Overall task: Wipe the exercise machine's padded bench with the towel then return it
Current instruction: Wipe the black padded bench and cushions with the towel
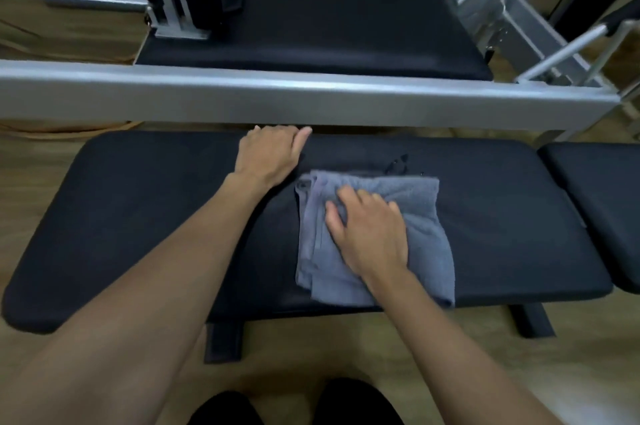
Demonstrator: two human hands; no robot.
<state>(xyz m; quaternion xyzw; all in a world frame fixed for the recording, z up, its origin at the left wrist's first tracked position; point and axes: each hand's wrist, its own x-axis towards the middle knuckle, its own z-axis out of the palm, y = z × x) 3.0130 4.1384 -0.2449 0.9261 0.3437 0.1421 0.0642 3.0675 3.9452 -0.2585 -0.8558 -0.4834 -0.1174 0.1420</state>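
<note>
A long black padded bench runs left to right in front of me. A folded grey-blue towel lies on its right half. My right hand presses flat on the towel with fingers spread and pointing toward the far left. My left hand rests on the bench's far edge, just left of the towel, its fingers bent over the edge and its thumb pointing right.
A silver metal rail of the exercise machine runs just behind the bench. Beyond it lies a second black pad with a metal bracket. Another black pad adjoins at the right. Wooden floor and my feet are below.
</note>
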